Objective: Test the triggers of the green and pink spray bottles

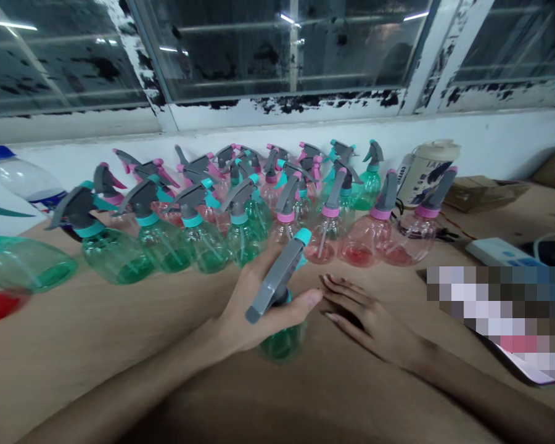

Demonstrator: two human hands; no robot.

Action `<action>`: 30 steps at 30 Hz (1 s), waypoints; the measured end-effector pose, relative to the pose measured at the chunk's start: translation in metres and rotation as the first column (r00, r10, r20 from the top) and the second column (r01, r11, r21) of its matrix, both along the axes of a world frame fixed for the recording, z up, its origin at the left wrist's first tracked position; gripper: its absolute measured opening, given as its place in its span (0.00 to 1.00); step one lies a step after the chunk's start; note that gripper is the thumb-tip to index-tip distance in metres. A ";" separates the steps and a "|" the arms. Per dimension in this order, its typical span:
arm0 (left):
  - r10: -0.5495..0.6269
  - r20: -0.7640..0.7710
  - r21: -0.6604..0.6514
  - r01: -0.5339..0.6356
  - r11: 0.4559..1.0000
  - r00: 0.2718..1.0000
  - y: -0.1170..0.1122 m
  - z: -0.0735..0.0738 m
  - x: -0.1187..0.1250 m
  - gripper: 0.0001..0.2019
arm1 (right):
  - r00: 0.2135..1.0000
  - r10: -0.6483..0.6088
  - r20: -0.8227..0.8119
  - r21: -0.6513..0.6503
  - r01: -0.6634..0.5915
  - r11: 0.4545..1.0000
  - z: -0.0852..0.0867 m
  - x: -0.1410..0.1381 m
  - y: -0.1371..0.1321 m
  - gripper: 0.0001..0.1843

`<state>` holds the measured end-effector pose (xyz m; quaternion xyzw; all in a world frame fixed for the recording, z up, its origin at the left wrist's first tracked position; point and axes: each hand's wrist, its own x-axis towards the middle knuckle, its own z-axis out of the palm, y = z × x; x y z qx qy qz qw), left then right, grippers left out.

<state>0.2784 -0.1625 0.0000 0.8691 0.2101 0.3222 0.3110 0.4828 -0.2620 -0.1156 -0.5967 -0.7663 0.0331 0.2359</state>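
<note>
My left hand (254, 308) is wrapped round a green spray bottle (282, 342) with a grey trigger head and teal collar (280, 274), holding it upright on the tan table (97, 333). My right hand (365, 314) rests just to its right, fingers stretched out and pointing left, tips close to the bottle. Beyond both hands stand several green spray bottles (160, 243) on the left and several pink ones (365, 243) on the right, in rows.
A clear water bottle with a blue cap (25, 179) lies at far left. A cream jar (423, 169) stands behind the pink bottles. A white power strip (497, 251) and cardboard (483, 191) sit at right. A white wall and windows run behind.
</note>
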 end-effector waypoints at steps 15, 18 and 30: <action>0.025 -0.045 0.127 -0.019 0.992 0.999 -0.011 -0.011 -0.036 0.12 | 1.000 0.002 -0.013 0.041 -0.001 0.999 -0.005 0.001 0.001 0.24; 0.088 -0.120 0.141 -0.070 0.987 0.989 -0.017 -0.002 -0.050 0.08 | 1.000 -0.004 -0.019 0.059 0.005 0.998 -0.009 0.002 0.000 0.23; 0.775 -0.068 0.111 -0.767 0.632 0.629 0.009 0.030 -0.214 0.15 | 1.000 0.004 -0.010 0.079 -0.003 0.997 -0.030 0.012 -0.002 0.23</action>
